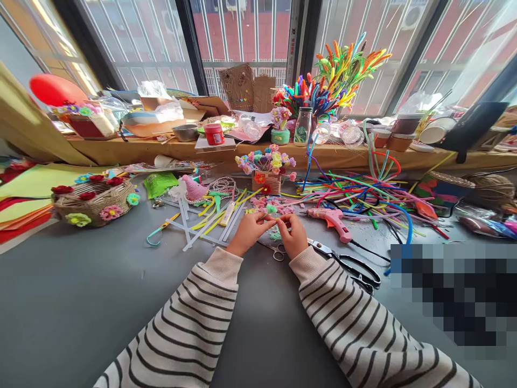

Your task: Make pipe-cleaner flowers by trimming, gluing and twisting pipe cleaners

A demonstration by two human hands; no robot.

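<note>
Above the middle of the grey table, my left hand (pixel 251 233) and my right hand (pixel 294 235) meet at the fingertips in a pinch. Whatever lies between the fingers is too small to make out. Just beyond the fingertips shows a small mint-green fuzzy flower (pixel 271 209); I cannot tell whether it is held or lies behind. Pink fuzzy pieces (pixel 258 201) are scattered there. Small scissors (pixel 278 253) lie under the hands. A pink glue gun (pixel 332 222) and large black-handled scissors (pixel 355 267) lie right of my right hand.
Glue sticks (pixel 202 229) lie left of my hands. Behind stand a box of fuzzy flowers (pixel 266 183) and, rightward, a heap of pipe cleaners (pixel 355 191). A twine basket (pixel 95 202) sits at left. The crowded window ledge (pixel 161 151) runs along the back. Bottom right is pixelated.
</note>
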